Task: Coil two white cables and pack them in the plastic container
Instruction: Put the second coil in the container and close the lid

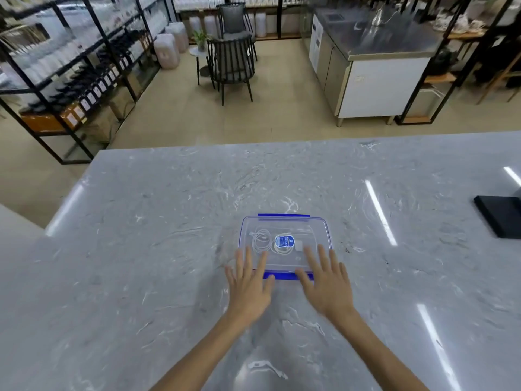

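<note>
A clear plastic container [315, 227] with a blue-edged lid and blue clips sits on the grey marble counter, lid on. Through the lid I see coiled white cables [260, 239] at its left and middle, partly hidden by a blue round label [284, 241], and a small white plug [298, 245] to the right. My left hand [249, 283] lies flat with straight fingers over the container's near left edge. My right hand [324, 280] lies flat the same way over the near right edge. Both thumbs point toward the near blue clip [284, 275].
The marble counter [169, 249] stretches wide on all sides. A black flat object [500, 217] lies at the far right edge. Beyond the counter are black shelving racks [70, 66], two dark chairs [231, 63] and a steel-topped cabinet [375, 66].
</note>
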### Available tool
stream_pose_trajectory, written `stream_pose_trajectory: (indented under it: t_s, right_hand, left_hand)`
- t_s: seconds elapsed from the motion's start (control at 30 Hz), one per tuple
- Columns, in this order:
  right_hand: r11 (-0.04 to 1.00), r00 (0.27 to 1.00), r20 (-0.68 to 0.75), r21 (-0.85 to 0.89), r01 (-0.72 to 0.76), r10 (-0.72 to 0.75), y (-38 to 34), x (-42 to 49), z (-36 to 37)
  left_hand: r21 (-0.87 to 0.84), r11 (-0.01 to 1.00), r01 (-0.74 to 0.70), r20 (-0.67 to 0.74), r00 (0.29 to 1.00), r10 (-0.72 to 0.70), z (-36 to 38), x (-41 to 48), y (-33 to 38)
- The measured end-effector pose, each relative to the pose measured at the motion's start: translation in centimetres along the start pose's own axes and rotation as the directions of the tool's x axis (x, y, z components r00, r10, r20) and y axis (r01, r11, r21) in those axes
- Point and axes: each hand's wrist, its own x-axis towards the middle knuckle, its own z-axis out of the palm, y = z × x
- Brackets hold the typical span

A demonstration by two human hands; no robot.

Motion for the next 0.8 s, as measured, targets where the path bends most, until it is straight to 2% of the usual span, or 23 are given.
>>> stream_pose_trajectory:
  t_s: [0.07,0.13,0.33,0.53,0.7,0.8]
  right_hand:
    - [0.993,0.998,-0.004,-0.095,0.070,-0.070,-0.4,-1.7,2.1]
    - [0.988,0.994,-0.067,-0.130,0.080,-0.089,0.0,-0.7,3.0]
    - [0.975,0.994,-0.056,-0.207,0.076,-0.089,0.2,8.9,1.8]
    - [0.967,0.998,0.018,-0.245,0.067,-0.064,-1.7,14.7,-0.3]
    - [0.953,0.996,0.086,-0.295,0.062,-0.038,-2.6,15.0,-2.3]
    - [0.961,0.991,0.131,-0.267,0.068,-0.033,-3.4,15.1,-4.4]
  left_hand:
    - [0.154,0.982,-0.105,0.040,0.994,0.100,1.3,-1.2,-0.2]
    - [0.193,0.974,-0.120,0.029,0.993,0.116,1.9,-0.7,-0.5]
    - [0.252,0.964,-0.087,0.055,0.996,0.076,0.0,7.7,-0.2]
    - [0.306,0.951,-0.040,0.170,0.985,-0.013,-3.1,14.0,0.3]
    - [0.281,0.959,-0.041,0.295,0.954,-0.046,-5.4,15.2,0.8]
    - [0.125,0.992,-0.025,0.368,0.930,-0.022,-7.3,15.2,0.9]
